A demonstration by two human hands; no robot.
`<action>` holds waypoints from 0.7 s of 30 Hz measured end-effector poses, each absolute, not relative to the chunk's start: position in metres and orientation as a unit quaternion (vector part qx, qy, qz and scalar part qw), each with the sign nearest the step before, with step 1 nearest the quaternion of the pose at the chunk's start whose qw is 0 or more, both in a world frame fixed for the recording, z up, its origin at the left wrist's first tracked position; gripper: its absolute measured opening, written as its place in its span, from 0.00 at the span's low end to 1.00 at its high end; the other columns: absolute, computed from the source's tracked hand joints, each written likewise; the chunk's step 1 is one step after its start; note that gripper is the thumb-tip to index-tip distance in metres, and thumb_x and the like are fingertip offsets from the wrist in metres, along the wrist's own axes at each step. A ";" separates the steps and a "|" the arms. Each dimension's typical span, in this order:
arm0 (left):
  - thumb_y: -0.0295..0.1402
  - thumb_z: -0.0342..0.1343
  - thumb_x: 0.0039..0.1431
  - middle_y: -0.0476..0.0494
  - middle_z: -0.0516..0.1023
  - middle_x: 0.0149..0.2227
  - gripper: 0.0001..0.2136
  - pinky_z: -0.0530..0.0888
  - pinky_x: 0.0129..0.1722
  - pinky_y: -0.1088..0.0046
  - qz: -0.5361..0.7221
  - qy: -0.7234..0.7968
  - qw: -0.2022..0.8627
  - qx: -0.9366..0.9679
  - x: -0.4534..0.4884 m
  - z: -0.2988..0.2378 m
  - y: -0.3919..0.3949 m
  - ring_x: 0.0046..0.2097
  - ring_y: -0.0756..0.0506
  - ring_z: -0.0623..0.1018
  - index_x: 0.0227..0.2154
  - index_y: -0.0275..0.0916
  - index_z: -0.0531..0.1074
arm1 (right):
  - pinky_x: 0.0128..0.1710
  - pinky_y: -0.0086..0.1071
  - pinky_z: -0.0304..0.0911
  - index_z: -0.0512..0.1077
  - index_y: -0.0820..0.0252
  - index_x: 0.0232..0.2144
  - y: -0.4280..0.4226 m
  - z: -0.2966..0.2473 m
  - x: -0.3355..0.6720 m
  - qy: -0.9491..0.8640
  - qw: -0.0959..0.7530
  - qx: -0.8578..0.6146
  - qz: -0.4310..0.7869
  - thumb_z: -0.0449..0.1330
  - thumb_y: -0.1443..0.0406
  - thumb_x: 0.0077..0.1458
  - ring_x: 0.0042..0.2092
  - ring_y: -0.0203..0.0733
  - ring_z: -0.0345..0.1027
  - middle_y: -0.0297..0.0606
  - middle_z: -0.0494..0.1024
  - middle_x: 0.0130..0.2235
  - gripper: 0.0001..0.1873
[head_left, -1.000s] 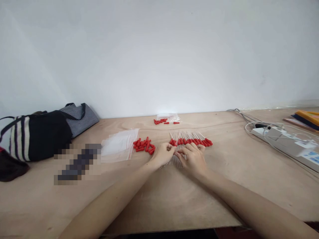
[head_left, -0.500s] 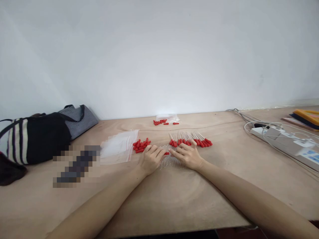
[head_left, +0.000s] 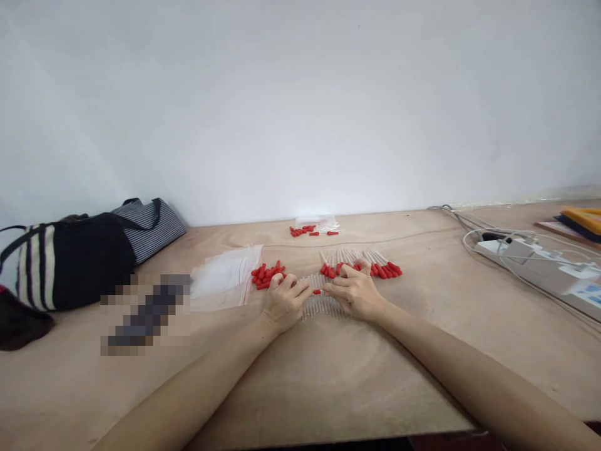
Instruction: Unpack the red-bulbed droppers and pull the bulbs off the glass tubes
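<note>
My left hand (head_left: 283, 300) and my right hand (head_left: 354, 292) meet at the table's middle, fingers curled, pinching a small red cap (head_left: 317, 292) and a clear thin tube between them. Under the hands lies a row of bare clear tubes (head_left: 323, 305). Just behind, a row of tubes with red caps (head_left: 370, 266) fans out. A loose heap of red caps (head_left: 264, 275) lies by my left hand's knuckles.
Clear zip bags (head_left: 225, 276) lie left of the caps, and another small bag with red caps (head_left: 313, 226) sits near the wall. Striped and black bags (head_left: 70, 254) stand at the left. A power strip with cables (head_left: 539, 263) and books (head_left: 580, 220) occupy the right.
Both hands drew back toward me from the capped row and now pinch a red cap together over the bare tubes; my left hand moved left, close to the cap heap.
</note>
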State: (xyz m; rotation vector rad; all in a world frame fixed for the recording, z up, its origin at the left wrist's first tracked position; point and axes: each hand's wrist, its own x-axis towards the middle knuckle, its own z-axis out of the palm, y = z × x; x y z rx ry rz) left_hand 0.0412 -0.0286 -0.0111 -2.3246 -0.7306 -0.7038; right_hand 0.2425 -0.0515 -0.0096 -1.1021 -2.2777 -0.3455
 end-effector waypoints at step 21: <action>0.34 0.47 0.54 0.48 0.73 0.28 0.09 0.66 0.29 0.75 -0.306 -0.526 0.008 -0.793 0.002 0.017 -0.003 0.29 0.49 0.71 0.32 0.39 0.72 | 0.36 0.29 0.56 0.72 0.58 0.35 -0.044 0.004 0.285 -0.789 0.299 -0.522 0.124 0.46 0.67 0.54 0.37 0.39 0.67 0.37 0.76 0.35 0.15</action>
